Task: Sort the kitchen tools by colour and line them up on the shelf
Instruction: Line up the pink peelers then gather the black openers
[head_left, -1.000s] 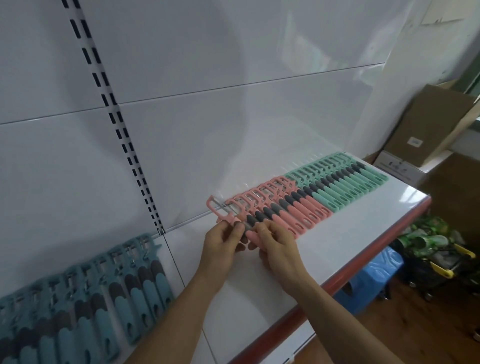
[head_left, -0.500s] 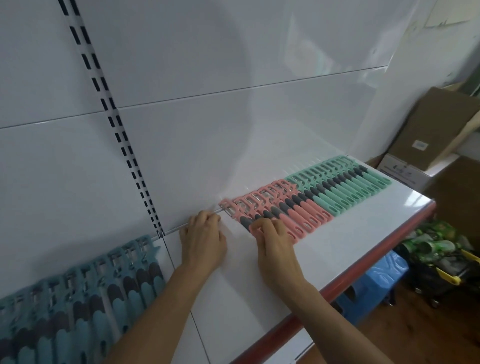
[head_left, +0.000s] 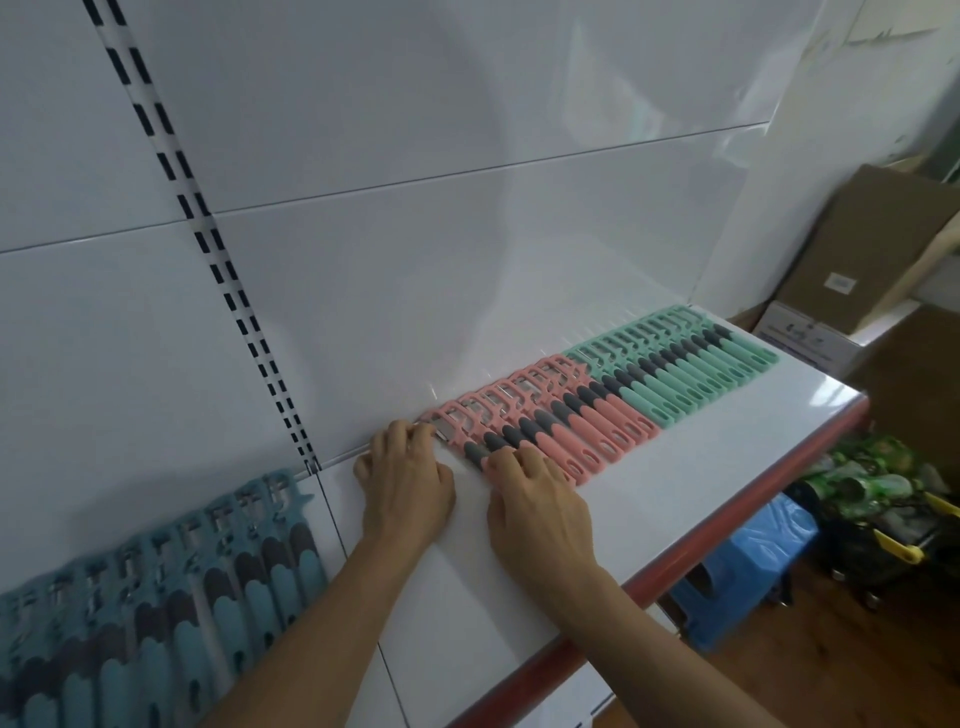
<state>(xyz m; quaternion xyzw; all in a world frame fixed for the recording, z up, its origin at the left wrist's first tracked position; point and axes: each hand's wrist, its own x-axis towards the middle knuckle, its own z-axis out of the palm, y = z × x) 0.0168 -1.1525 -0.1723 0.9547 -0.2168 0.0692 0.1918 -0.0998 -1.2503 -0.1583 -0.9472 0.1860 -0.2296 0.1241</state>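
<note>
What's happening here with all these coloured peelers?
A person is lining up peelers by colour on a white shelf. The left hand has its fingertips at the head of the end pink peeler, while the right hand rests spread on the pink handles beside it. The pink row sits tight against a green row to its right; a blue row lies farther left.

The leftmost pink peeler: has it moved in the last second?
Yes. The peeler, earlier held askew, now lies on the shelf, tucked rightward against the pink row.
</note>
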